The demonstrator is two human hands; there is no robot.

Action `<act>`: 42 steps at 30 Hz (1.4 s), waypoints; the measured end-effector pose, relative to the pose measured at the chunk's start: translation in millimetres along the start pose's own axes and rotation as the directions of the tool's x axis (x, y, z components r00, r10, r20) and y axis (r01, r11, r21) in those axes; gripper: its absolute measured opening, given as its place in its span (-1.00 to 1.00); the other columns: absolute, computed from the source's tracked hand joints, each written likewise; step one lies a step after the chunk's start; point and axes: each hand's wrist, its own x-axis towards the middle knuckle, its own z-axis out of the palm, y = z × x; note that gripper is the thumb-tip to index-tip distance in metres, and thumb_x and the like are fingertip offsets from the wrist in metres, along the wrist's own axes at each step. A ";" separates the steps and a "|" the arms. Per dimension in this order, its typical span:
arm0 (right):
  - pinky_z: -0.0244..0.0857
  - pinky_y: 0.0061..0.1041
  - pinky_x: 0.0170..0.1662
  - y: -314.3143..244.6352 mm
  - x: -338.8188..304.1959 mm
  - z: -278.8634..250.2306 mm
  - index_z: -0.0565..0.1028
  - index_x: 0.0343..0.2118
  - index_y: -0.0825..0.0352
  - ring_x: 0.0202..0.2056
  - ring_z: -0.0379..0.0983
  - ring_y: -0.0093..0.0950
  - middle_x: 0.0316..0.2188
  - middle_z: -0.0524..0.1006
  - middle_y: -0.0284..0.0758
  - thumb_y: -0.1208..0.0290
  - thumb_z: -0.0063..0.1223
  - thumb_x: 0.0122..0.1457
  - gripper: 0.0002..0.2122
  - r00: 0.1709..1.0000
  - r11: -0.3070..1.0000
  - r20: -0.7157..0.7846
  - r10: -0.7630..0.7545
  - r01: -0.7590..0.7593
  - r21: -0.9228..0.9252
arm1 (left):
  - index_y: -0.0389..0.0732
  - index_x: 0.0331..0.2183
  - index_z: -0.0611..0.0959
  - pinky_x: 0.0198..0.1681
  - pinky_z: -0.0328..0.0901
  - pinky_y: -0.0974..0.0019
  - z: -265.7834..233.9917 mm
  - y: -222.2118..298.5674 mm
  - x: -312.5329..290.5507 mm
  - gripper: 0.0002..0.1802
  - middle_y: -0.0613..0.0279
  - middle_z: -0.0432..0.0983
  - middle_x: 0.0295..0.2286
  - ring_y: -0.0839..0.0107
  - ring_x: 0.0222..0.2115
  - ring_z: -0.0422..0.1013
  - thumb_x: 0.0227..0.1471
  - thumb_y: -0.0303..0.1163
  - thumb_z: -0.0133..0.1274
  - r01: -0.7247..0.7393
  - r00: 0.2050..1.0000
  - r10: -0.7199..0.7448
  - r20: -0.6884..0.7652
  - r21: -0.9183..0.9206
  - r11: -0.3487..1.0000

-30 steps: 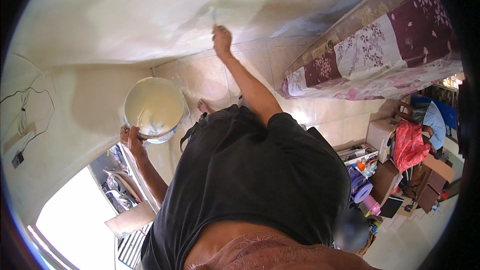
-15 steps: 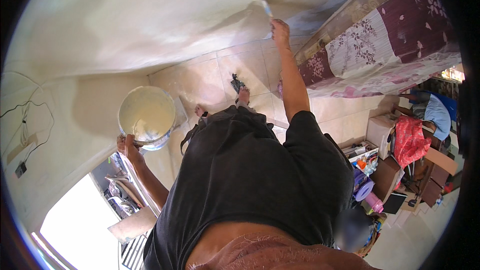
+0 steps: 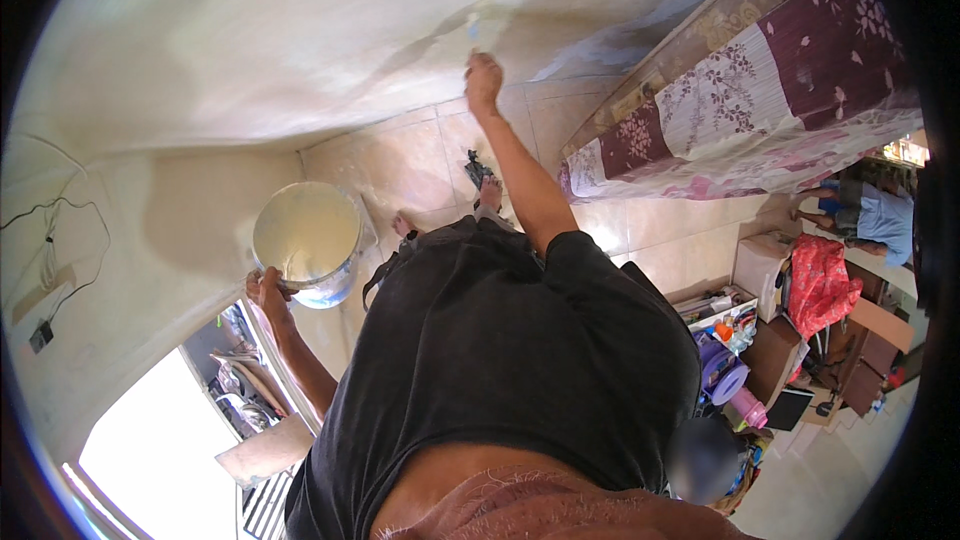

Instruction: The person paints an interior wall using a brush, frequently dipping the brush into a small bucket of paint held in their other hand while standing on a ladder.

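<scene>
My left hand (image 3: 270,292) is closed on the rim of a bucket (image 3: 327,294), holding it up at my left. Pale cream paint (image 3: 308,230) fills part of it. My right arm reaches forward to the wall (image 3: 270,50). In my right hand (image 3: 483,78) is a paintbrush (image 3: 474,28), its handle gripped in closed fingers. The brush head lies against the wall surface and blends with its colour, so its outline is hard to make out. Shadows of my arm and the brush fall across the wall around it.
A maroon and white floral curtain (image 3: 720,90) hangs at the right. A dark crumpled thing (image 3: 478,168) lies by my foot on the tiled floor (image 3: 400,165). Cables (image 3: 50,230) run along the left wall. Boxes, a red cloth (image 3: 822,280) and a person (image 3: 880,220) are at far right.
My right hand and the paintbrush have moved left along the wall. The bucket and my left hand have shifted slightly right and down. The person at far right has changed posture.
</scene>
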 end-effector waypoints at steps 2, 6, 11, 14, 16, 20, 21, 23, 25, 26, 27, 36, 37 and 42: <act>0.03 -0.49 -0.66 -23.9 -43.5 15.2 0.43 -0.63 0.28 -0.72 0.18 -0.60 -0.74 0.34 -0.43 0.25 0.08 0.21 -0.69 0.944 0.966 0.233 0.234 -0.252 0.051 | -0.36 -0.27 0.49 -0.80 0.19 0.46 -10.3 -10.6 -0.5 -0.66 0.24 0.43 -0.67 0.52 -0.82 0.31 -0.07 -0.36 0.14 0.035 0.999 -0.034 -0.035 0.030 0.999; 0.05 -0.57 -0.57 -16.6 -38.5 3.6 0.51 -0.57 0.28 -0.67 0.19 -0.64 -0.72 0.35 -0.48 0.33 0.11 0.14 -0.81 0.889 0.980 0.414 0.194 -0.160 -0.115 | -0.39 -0.23 0.49 -0.80 0.19 0.46 -19.4 -6.8 6.7 -0.62 0.22 0.45 -0.65 0.49 -0.80 0.35 -0.07 -0.35 0.15 0.047 0.997 -0.041 -0.067 0.096 0.994; 0.03 -0.53 -0.64 -31.4 60.7 -90.1 0.52 -0.57 0.21 -0.68 0.18 -0.65 -0.72 0.30 -0.52 0.29 0.12 0.11 -0.83 0.962 0.977 0.251 -0.104 0.146 -0.156 | -0.33 -0.26 0.49 -0.82 0.18 0.48 -31.1 -12.7 5.6 -0.65 0.22 0.46 -0.64 0.48 -0.81 0.36 -0.08 -0.34 0.16 0.016 0.988 -0.002 -0.154 0.091 0.996; 0.01 -0.57 -0.70 -36.0 93.7 -166.3 0.52 -0.41 0.20 -0.72 0.15 -0.64 -0.63 0.34 -0.55 0.29 0.07 0.17 -0.88 0.993 0.987 0.108 -0.050 0.065 -0.148 | -0.32 -0.30 0.50 -0.82 0.18 0.48 -39.6 -18.7 -0.6 -0.69 0.23 0.45 -0.66 0.48 -0.81 0.36 -0.09 -0.35 0.16 0.005 0.984 0.007 -0.180 0.068 0.998; 0.07 -0.52 -0.70 -49.6 99.4 -189.8 0.51 -0.36 0.26 -0.70 0.23 -0.57 -0.62 0.37 -0.48 0.29 0.03 0.22 -0.85 0.996 0.994 -0.016 0.091 -0.092 -0.051 | -0.21 -0.43 0.48 -0.82 0.15 0.47 -41.9 -21.1 -0.9 -0.75 0.30 0.40 -0.70 0.50 -0.83 0.32 -0.08 -0.30 0.19 -0.023 0.985 0.037 -0.169 0.084 0.996; 0.18 -0.40 -0.71 -37.8 108.9 -186.4 0.48 -0.38 0.36 -0.67 0.34 -0.46 -0.63 0.41 -0.36 0.36 -0.06 0.29 -0.81 0.988 0.995 -0.133 0.084 -0.090 -0.036 | -0.15 -0.49 0.47 -0.80 0.14 0.48 -48.2 -36.1 10.6 -0.76 0.36 0.36 -0.72 0.53 -0.84 0.29 -0.08 -0.28 0.19 -0.024 0.992 0.029 -0.122 0.042 0.999; 0.16 -0.38 -0.71 -36.0 102.6 -167.2 0.46 -0.41 0.35 -0.66 0.33 -0.46 -0.64 0.40 -0.36 0.37 -0.07 0.30 -0.81 0.987 0.994 -0.133 0.089 -0.097 -0.050 | -0.13 -0.49 0.47 -0.81 0.11 0.49 -36.7 -21.1 2.7 -0.78 0.39 0.33 -0.74 0.57 -0.84 0.26 -0.07 -0.28 0.18 0.023 0.986 -0.015 -0.167 0.048 0.999; 0.11 -0.34 -0.70 -39.9 83.6 -114.4 0.42 -0.48 0.35 -0.65 0.32 -0.46 -0.66 0.37 -0.36 0.37 -0.10 0.30 -0.77 0.972 0.982 -0.145 0.183 -0.187 -0.011 | -0.12 -0.49 0.47 -0.80 0.10 0.50 -35.0 -28.0 2.8 -0.79 0.41 0.32 -0.74 0.59 -0.84 0.24 -0.06 -0.28 0.17 0.013 0.987 -0.013 -0.159 -0.001 1.000; 0.13 -0.31 -0.62 -33.0 45.2 -45.9 0.40 -0.51 0.35 -0.63 0.32 -0.45 -0.66 0.38 -0.34 0.36 -0.10 0.30 -0.74 0.962 0.980 -0.188 0.196 -0.186 0.069 | -0.11 -0.49 0.47 -0.80 0.09 0.49 -42.7 -42.6 8.5 -0.81 0.43 0.31 -0.74 0.61 -0.84 0.20 -0.07 -0.31 0.16 -0.022 0.990 0.017 -0.142 -0.032 0.999; 0.11 -0.39 -0.69 -8.7 30.8 -22.1 0.38 -0.53 0.28 -0.70 0.26 -0.48 -0.69 0.34 -0.38 0.26 -0.10 0.29 -0.73 0.981 0.995 -0.165 0.097 -0.095 0.020 | -0.13 -0.49 0.47 -0.81 0.08 0.48 -41.2 -42.8 15.4 -0.83 0.43 0.30 -0.75 0.62 -0.84 0.20 -0.07 -0.34 0.15 -0.022 0.990 0.015 -0.140 -0.047 0.999; 0.08 -0.47 -0.76 17.5 18.5 2.8 0.36 -0.54 0.21 -0.77 0.20 -0.52 -0.71 0.31 -0.43 0.17 -0.09 0.27 -0.71 0.990 1.000 -0.140 -0.002 -0.002 -0.027 | -0.23 -0.41 0.48 -0.80 0.12 0.47 -39.1 -33.7 18.3 -0.79 0.36 0.35 -0.72 0.58 -0.81 0.26 -0.11 -0.36 0.14 -0.009 0.992 0.007 -0.124 -0.016 1.000; 0.10 -0.47 -0.62 -7.3 -144.8 163.9 0.46 -0.62 0.26 -0.70 0.23 -0.56 -0.76 0.33 -0.43 0.19 0.06 0.20 -0.68 0.855 0.975 0.467 0.224 -0.198 -0.106 | -0.22 -0.51 0.46 -0.77 0.10 0.45 -60.6 -32.5 15.6 -0.83 0.38 0.31 -0.71 0.60 -0.78 0.21 -0.15 -0.39 0.11 -0.012 0.991 0.006 -0.133 -0.044 0.999; 0.12 -0.46 -0.58 -14.6 -144.0 166.9 0.46 -0.63 0.27 -0.68 0.24 -0.57 -0.76 0.34 -0.44 0.20 0.08 0.19 -0.68 0.843 0.974 0.491 0.221 -0.165 -0.156 | -0.21 -0.51 0.45 -0.77 0.10 0.46 -63.6 -33.3 17.0 -0.84 0.38 0.30 -0.71 0.60 -0.78 0.21 -0.14 -0.39 0.10 -0.022 0.990 0.015 -0.137 -0.044 0.999; -0.02 -0.54 -0.73 -30.2 -60.3 92.5 0.49 -0.57 0.23 -0.75 0.12 -0.63 -0.74 0.30 -0.49 0.21 0.09 0.13 -0.76 0.871 0.981 0.455 0.188 -0.141 -0.134 | -0.19 -0.52 0.43 -0.74 0.14 0.47 -70.3 -35.9 32.5 -0.85 0.39 0.29 -0.69 0.62 -0.76 0.19 -0.13 -0.42 0.09 -0.062 0.992 0.059 -0.108 -0.019 0.998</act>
